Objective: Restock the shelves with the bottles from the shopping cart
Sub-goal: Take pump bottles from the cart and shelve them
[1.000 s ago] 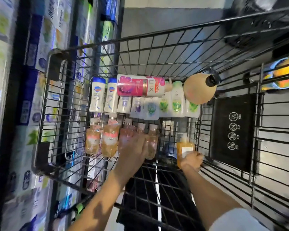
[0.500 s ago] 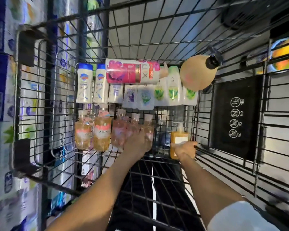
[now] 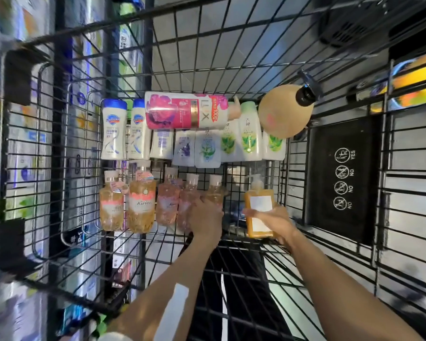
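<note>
I look down into a black wire shopping cart (image 3: 231, 57). My right hand (image 3: 272, 221) is shut on an orange pump bottle (image 3: 258, 205) at the near right of the basket. My left hand (image 3: 205, 217) grips a clear amber bottle with a white cap (image 3: 214, 190), the rightmost of a near row of clear bottles (image 3: 142, 205). Behind them lies a row of white bottles (image 3: 113, 134), with a pink and white Lux bottle (image 3: 185, 110) lying across the top. A round tan bottle with a black pump (image 3: 284, 110) rests at the far right.
Store shelves (image 3: 15, 70) packed with boxed goods run along the left of the cart. The cart's black child-seat flap with warning icons (image 3: 342, 178) is on the right. More shelf goods (image 3: 418, 80) show at the upper right. Grey floor lies beyond the cart.
The view has come closer to the basket. My right hand has closed more fully round the orange pump bottle. My left hand has stayed on the rightmost clear bottle.
</note>
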A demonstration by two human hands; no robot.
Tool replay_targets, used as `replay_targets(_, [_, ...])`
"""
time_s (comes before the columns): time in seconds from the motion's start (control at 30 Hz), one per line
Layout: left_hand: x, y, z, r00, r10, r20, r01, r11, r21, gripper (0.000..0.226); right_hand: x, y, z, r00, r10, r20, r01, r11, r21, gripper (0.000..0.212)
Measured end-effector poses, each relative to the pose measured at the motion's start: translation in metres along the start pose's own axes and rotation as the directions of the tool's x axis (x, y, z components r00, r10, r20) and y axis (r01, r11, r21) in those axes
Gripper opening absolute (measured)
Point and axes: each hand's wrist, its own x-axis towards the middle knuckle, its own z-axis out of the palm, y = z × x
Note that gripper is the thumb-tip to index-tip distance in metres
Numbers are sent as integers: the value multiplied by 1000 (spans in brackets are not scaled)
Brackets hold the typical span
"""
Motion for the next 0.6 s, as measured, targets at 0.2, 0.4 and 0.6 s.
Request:
replay_targets(0.2, [7,13,19,996,37,80,-36,999,-22,62,-10,-22,-17,992,-62,113,52,994,94,54])
replay_targets(0.4, [13,11,19,991,30,133,5,967,-255,40,-17,-31,-26,986,-99,132,77,983,168,54])
replay_targets(0.6, [16,-6,-22,942,141,304,100,748,-656,30,-39,-43,-34,978,-151,141,119,969,216,54])
